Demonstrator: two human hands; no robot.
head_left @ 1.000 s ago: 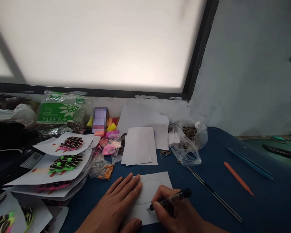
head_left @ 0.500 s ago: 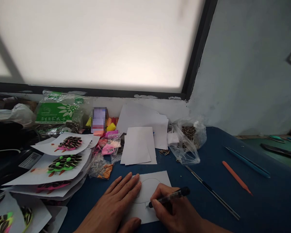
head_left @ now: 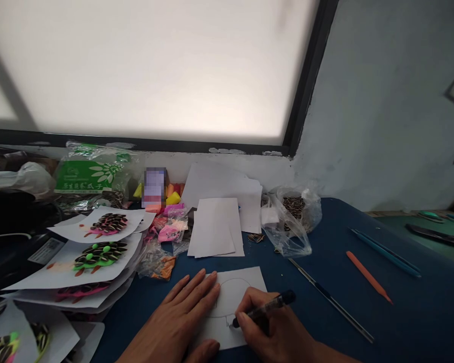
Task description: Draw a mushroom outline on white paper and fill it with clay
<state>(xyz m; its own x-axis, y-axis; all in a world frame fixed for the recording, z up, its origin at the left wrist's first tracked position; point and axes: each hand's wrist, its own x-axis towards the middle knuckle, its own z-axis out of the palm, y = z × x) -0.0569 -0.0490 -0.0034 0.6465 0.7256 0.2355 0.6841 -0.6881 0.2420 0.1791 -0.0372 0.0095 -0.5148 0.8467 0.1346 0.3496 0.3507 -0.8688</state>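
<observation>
Pinching the pen (head_left: 263, 309), the right hand (head_left: 270, 327) could misdraw if the left hand (head_left: 177, 320) (fingers spread over the paper's (head_left: 220, 334) left edge) slips.

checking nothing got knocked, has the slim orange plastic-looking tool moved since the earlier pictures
No; the slim orange plastic-looking tool keeps its place relative to the dark window frame: both shift slightly left with the view.

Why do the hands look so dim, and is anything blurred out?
Head view: the bright window glows beyond the left hand and right hand, probably making them look dark; head view: coarse square blocks mask a small upright panel.
</observation>
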